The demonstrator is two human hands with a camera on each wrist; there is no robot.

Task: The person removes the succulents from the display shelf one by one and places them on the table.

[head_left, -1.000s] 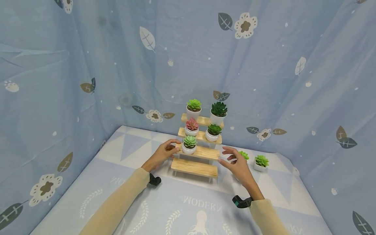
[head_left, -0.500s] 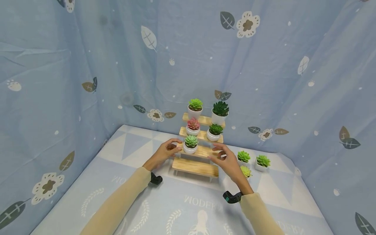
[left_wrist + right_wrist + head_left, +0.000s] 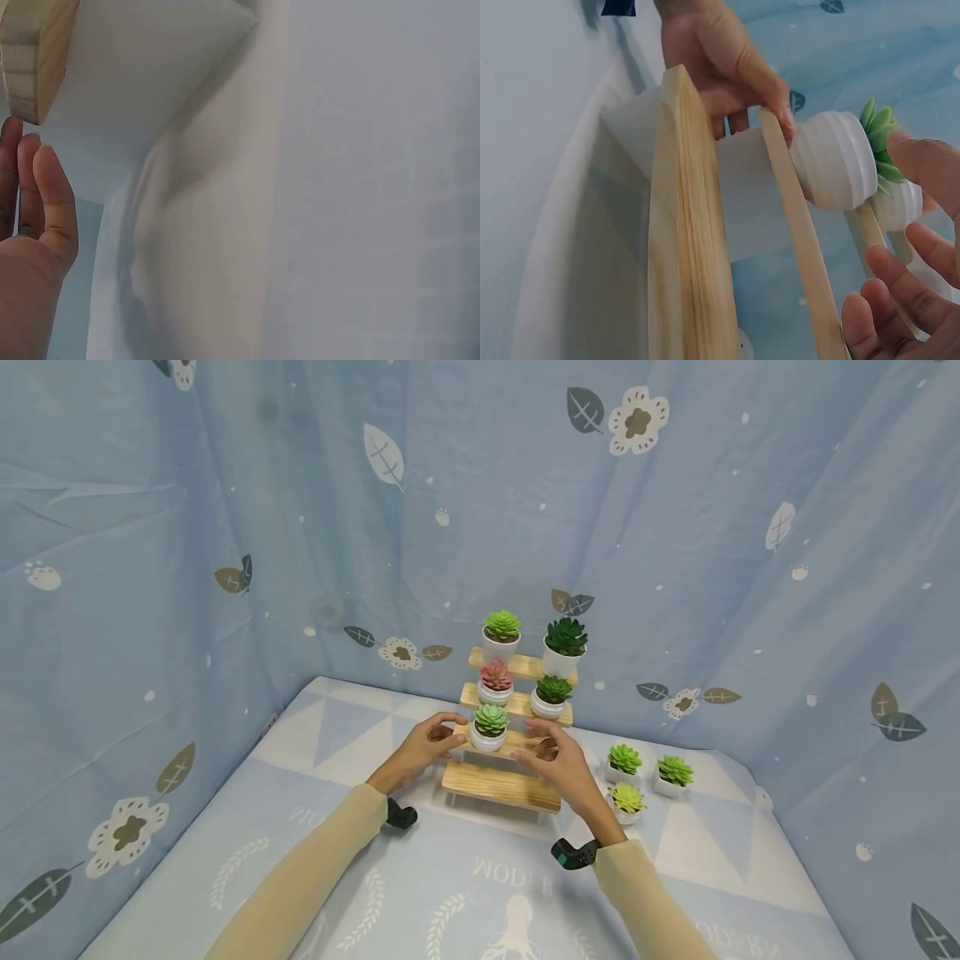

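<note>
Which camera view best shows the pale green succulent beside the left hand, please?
The head view: the pale green succulent and its white pot show whole, uncovered. The right wrist view shows the pot closer but sideways, the right hand partly covering the leaves; the left wrist view shows none of it.

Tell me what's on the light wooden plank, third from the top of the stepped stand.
On the plank, a pale green succulent in a round white pot stands near the left end. The right hand covers the right end; anything there is hidden.
</note>
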